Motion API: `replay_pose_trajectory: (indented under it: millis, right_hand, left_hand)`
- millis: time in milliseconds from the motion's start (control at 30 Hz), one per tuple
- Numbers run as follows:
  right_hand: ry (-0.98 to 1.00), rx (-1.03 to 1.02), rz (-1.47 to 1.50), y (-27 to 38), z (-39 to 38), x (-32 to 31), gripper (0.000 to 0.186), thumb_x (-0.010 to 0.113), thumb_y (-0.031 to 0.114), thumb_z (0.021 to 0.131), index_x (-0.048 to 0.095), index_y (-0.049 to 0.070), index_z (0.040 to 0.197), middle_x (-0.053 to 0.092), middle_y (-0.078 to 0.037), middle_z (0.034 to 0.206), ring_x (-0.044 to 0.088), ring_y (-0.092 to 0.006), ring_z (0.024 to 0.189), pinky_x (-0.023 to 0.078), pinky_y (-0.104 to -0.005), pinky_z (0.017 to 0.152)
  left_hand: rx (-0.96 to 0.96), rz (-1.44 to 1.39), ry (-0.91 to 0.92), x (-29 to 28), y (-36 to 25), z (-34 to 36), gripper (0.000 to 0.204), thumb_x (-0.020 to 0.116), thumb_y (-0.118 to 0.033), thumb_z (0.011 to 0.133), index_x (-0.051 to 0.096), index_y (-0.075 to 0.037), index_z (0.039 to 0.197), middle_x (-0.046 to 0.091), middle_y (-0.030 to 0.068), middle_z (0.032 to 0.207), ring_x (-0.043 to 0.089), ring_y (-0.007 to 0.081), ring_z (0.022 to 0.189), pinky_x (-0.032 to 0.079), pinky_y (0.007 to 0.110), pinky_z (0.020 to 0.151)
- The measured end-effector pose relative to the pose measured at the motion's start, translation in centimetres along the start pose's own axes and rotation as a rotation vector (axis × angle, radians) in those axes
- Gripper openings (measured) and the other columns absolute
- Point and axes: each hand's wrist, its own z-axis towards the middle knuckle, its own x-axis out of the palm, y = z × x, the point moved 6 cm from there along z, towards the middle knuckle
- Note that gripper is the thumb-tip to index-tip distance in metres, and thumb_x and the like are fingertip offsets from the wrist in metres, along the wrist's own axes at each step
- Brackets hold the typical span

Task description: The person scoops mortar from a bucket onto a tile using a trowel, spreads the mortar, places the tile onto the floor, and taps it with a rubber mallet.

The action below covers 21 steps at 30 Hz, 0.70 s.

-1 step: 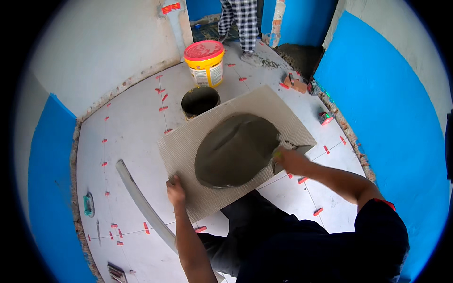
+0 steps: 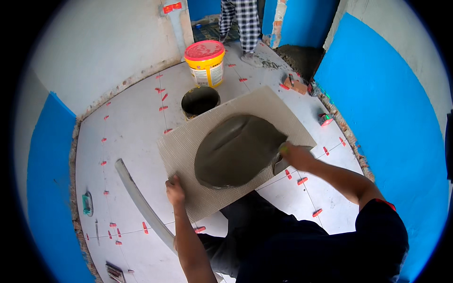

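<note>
Right of centre, the right hand (image 2: 299, 157), clenched round a trowel (image 2: 281, 166), has shifted slightly rightward. Left of centre, the left hand (image 2: 175, 191) still grasps a tile (image 2: 206, 203).

Dark grey on the mortar (image 2: 240, 155), finely gridded beige on the tile (image 2: 289, 113), yellow and red on the bucket (image 2: 205, 66), black-and-white checked on trousers (image 2: 246, 23).
</note>
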Motion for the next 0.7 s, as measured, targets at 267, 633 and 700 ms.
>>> replay_pose_trajectory:
  millis: [267,633,700]
  right_hand:
    - [0.367,0.463,1.259,7.5,-0.7,5.1,0.046,0.051,0.053,0.098,0.05,0.009,0.109,0.05,-0.004,0.071,0.047,-0.0117,0.049,0.045,-0.0291,0.046]
    - [0.191,-0.13,0.154,12.8,4.3,3.1,0.047,0.048,0.045,0.098,0.048,0.003,0.117,0.067,-0.029,0.093,0.065,-0.0494,0.09,0.05,-0.0574,0.079]
    - [0.077,-0.052,0.167,8.3,6.3,1.5,0.047,0.049,0.044,0.098,0.049,0.001,0.117,0.067,-0.03,0.091,0.064,-0.0496,0.091,0.051,-0.0567,0.08]
  left_hand:
    - [-0.036,0.004,0.043,0.6,2.3,0.9,0.069,0.045,-0.062,0.095,0.053,0.004,0.113,0.063,0.0315,0.108,0.058,0.0506,0.104,0.045,0.054,0.089]
    - [-0.03,0.013,-0.007,-0.3,0.9,-0.2,0.062,0.041,-0.056,0.099,0.056,0.004,0.108,0.063,0.0313,0.109,0.057,0.0505,0.105,0.044,0.055,0.088]
    - [-0.027,0.025,-0.022,-0.5,0.3,-0.1,0.061,0.042,-0.054,0.099,0.056,0.004,0.107,0.063,0.0311,0.109,0.057,0.0506,0.105,0.044,0.055,0.088]
